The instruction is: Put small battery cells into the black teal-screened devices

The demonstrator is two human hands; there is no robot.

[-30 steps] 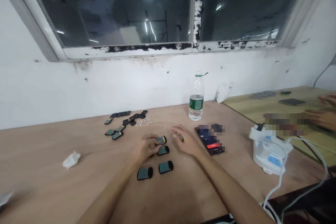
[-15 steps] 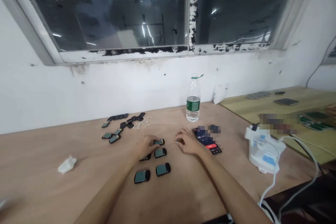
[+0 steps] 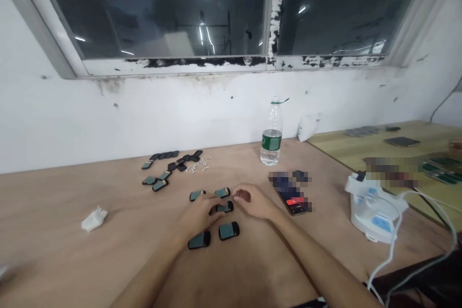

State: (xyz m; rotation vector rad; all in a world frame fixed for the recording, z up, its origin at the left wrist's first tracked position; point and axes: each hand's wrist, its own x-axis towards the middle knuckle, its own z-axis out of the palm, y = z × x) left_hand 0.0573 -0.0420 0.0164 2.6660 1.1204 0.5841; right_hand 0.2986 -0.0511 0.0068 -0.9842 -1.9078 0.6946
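Wall (image 3: 173, 115) runs along the back edge of the bench (image 3: 54, 264), from the far left to a slanting seam at right, where a yellowish second bench (image 3: 346, 147) joins; the near right edge drops to a dark space. Widest room lies at left, between the white wad (image 3: 94, 219) and the left forearm, with a narrower strip between the two forearms. Right of the wad, well back, a cluster (image 3: 176, 163) of dark pieces, some green-faced, has white bits (image 3: 197, 166) scattered at its right end. Nearer stands the left hand (image 3: 198, 214), thumb and fingers apart about the middle case (image 3: 226, 207); whether they press on it, I cannot tell. Two rear cases (image 3: 223, 192) lie behind that one and two front cases (image 3: 228, 230) nearer the person, the left one just beside the wrist. Just right of the group is the right hand (image 3: 254, 198), fingers curled in; whether they clamp anything is hidden. Beside it, the phone (image 3: 287, 195) blocks sideways room, while the bottle (image 3: 271, 142) stands upright behind, near a white bag (image 3: 308, 127). Farther right, the power strip (image 3: 373, 219) and its white cords (image 3: 391, 250) crowd the corner; across the seam lie a dark slab (image 3: 402, 141) and green boards (image 3: 442, 169).
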